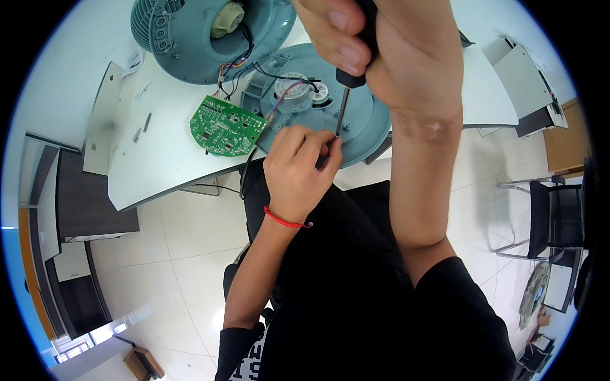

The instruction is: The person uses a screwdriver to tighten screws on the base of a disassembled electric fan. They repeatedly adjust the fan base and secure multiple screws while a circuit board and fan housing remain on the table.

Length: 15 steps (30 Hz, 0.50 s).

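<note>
My right hand [406,66] is wrapped round the black handle of a screwdriver [344,109], whose metal shaft points down. Its tip meets the thumb and forefinger of my left hand [295,166], which are pinched together at the near edge of a round blue-grey plastic base [367,120]. Whatever the left fingers hold is too small and hidden to make out. Beside that hand, a green circuit board [227,126] lies tilted, joined by wires to the base and to a larger blue-grey housing [190,58] behind it. A white round part [292,90] sits inside the base.
The white table [159,165] has a curved near edge, and the base reaches past it. Small metal pieces [147,122] lie on the left. A black cable [244,174] hangs over the edge. A black chair [551,216] stands to the right, a dark cabinet [95,203] to the left.
</note>
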### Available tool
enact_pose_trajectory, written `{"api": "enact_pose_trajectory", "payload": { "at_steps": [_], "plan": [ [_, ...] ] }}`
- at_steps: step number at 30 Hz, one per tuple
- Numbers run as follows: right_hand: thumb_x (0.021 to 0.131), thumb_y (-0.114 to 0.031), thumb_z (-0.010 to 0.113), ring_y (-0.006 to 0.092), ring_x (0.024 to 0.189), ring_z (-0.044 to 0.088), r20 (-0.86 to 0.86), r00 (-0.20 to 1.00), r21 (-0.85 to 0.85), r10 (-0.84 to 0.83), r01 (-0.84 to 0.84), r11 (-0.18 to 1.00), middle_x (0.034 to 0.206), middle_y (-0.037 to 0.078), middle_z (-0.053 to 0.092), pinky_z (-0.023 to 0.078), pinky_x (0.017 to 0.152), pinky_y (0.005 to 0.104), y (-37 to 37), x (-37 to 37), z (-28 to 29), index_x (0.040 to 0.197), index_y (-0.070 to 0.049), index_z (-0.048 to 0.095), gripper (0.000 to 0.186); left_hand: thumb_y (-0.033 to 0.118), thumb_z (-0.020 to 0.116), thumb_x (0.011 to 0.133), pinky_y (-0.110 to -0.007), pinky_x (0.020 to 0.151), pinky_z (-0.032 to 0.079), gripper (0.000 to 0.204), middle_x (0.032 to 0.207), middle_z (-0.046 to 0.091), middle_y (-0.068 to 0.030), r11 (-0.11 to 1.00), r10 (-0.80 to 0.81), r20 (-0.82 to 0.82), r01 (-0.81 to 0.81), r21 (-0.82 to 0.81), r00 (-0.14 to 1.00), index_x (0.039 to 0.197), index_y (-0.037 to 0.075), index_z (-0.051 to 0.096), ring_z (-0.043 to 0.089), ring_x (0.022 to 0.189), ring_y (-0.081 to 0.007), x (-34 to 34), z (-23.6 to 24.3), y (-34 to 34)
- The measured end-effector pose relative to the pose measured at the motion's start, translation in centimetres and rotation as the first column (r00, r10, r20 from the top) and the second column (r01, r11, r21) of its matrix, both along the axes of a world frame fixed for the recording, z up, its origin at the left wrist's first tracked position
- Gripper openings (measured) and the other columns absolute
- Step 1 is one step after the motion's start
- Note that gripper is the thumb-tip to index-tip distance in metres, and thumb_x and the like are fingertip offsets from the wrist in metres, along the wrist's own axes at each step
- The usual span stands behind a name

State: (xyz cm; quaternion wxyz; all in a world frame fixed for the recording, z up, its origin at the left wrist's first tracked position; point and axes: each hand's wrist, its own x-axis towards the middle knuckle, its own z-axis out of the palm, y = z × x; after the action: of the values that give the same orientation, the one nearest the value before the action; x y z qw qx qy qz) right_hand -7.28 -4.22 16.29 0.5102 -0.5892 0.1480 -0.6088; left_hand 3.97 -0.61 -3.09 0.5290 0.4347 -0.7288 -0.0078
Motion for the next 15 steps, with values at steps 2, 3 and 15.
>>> {"api": "enact_pose_trajectory", "payload": {
  "at_steps": [2,3,15],
  "plan": [
    [0.094,-0.032,0.072,0.0018,0.039,0.039,-0.024,0.995,0.012,-0.097,0.098,0.995,0.053,-0.002,0.05,0.029,0.037,0.0199,-0.2,0.1,-0.1,0.076,-0.008,0.051,0.036,0.003,0.085,0.071,-0.032,0.058,0.045,0.019,0.071,0.059,-0.0026,1.0,0.005,-0.009,-0.005,-0.005,1.0,0.085,0.006,0.073,0.058,0.064,-0.0187,-0.1,0.0,0.0],
    [0.095,-0.033,0.072,0.0018,0.039,0.039,-0.036,0.983,0.018,-0.18,0.181,0.983,0.053,-0.002,0.05,0.03,0.037,0.02,-0.2,0.4,-0.1,0.076,-0.008,0.052,0.037,0.004,0.085,0.071,-0.032,0.058,0.044,0.019,0.071,0.059,-0.0026,1.0,0.005,-0.018,-0.005,-0.002,1.0,0.085,0.006,0.073,0.058,0.064,-0.0188,-0.2,0.0,0.0],
    [0.093,-0.033,0.076,0.0025,0.038,0.038,-0.127,0.983,-0.044,-0.13,0.125,0.991,0.051,-0.004,0.048,0.03,0.035,0.0208,-1.8,0.2,-1.3,0.073,-0.009,0.052,0.04,0.004,0.085,0.072,-0.033,0.057,0.044,0.016,0.071,0.059,-0.0024,1.0,0.025,-0.041,-0.026,-0.007,0.999,0.084,0.007,0.075,0.057,0.064,-0.0195,-0.2,-0.1,0.0]
  ]
}}
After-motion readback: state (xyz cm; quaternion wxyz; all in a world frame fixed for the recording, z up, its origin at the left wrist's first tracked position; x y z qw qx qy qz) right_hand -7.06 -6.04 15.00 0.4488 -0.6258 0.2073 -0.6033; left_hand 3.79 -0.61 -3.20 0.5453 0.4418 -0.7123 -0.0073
